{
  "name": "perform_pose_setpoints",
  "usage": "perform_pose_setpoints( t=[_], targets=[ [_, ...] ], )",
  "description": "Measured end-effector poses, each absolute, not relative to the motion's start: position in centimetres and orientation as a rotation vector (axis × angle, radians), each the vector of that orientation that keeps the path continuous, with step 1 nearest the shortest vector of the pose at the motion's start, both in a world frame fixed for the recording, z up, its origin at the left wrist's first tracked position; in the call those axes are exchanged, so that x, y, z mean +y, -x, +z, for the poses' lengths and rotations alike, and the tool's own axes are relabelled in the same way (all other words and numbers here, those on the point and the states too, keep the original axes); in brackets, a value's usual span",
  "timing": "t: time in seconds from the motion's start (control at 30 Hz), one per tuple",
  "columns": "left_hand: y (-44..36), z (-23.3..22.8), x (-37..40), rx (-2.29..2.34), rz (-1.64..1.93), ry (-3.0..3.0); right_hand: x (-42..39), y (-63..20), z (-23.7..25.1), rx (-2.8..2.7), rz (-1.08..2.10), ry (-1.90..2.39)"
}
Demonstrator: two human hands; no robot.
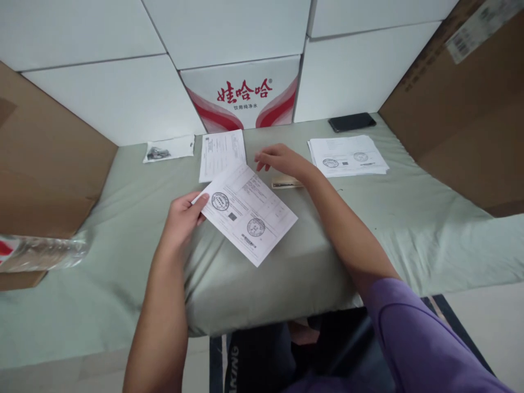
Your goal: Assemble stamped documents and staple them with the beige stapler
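As the head view shows it, laid out on a pale-green, cloth-covered counter (123, 305):

Left hand (184, 215): gripping a white printed sheet (254, 218) by its near-left corner, thumb on top. Sheet held aslant between the forearms, overlapping a second white printed page (219, 155) beyond it; whether one leaf or several is held, cannot tell.

Right hand (280, 157): fingers loosely bent, nothing seen in its grasp, just beyond the sheet's far edge.

Beneath the right wrist: a beige, narrow object (285, 182), apparently a stapler, part hidden.

Right of the right hand: a stack of white stamped papers (347, 155), edges slightly uneven; beyond it, a flat black phone (352, 122).

Beyond the left hand: a white packet with dark contents (170, 148).

Handling notes, by judgement: pinch lightly at the corner, thumb clear of the round black stamp (220, 201); support the far edge with the free fingers, lest the paper sag or crease; lift the right wrist clear of the beige object; keep the sheet from dragging the page it overlaps.
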State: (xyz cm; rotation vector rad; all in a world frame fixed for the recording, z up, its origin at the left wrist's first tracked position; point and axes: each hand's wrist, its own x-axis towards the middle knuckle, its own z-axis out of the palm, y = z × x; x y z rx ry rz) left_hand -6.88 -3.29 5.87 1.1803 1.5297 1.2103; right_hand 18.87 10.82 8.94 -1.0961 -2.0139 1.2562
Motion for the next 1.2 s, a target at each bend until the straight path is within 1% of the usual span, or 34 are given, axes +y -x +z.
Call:
perform_pose_setpoints(
  t=[0.1, 0.23, 0.33, 0.4, 0.53, 0.6, 0.63, 0.73, 0.8, 0.87, 1.0, 1.2],
  targets=[
    [6.5, 5.9, -3.7, 1.459, 1.2, -1.234, 9.0, -18.3, 10.3, -2.027, 1.363, 0.958],
    [5.1, 5.3, -3.9, 1.412, 1.148, -1.237, 7.4, -17.9, 10.8, -2.018, 1.247, 0.982],
    [4.2, 4.9, -4.0, 1.401, 1.133, -1.263, 6.5, -19.1, 11.0, -1.98, 1.281, 1.037],
    [3.5, 4.7, -4.1, 1.395, 1.151, -1.272, 5.7, -21.0, 11.2, -1.947, 1.36, 1.094],
    [1.3, 3.8, -4.6, 1.379, 1.387, -1.125, 3.1, -27.6, 11.0, -1.955, 1.609, 1.215],
    [-0.2, 3.2, -5.2, 1.362, 1.429, -1.021, 1.1, -30.7, 10.0, -1.836, 1.749, 1.283],
    [-1.0, 2.9, -5.6, 1.348, 1.412, -0.991, -0.1, -31.8, 9.1, -1.693, 1.778, 1.316],
    [-3.1, 2.3, -6.8, 1.285, 1.311, -0.986, -3.7, -33.1, 5.9, -1.201, 1.687, 1.278],
    [-4.2, 2.0, -7.4, 1.241, 1.21, -1.017, -5.1, -32.9, 3.9, -1.042, 1.645, 1.273],
    [-4.9, 1.8, -7.7, 1.189, 1.081, -1.051, -5.0, -33.2, 2.7, -1.0, 1.519, 1.333],
    [-4.9, 1.7, -7.6, 1.09, 0.923, -1.093, 0.3, -37.4, 3.1, -1.215, 0.961, 1.57],
    [-4.3, 1.7, -7.2, 1.061, 0.793, -1.159, 10.9, -45.1, 5.9, -1.352, 0.612, 1.723]
  ],
)
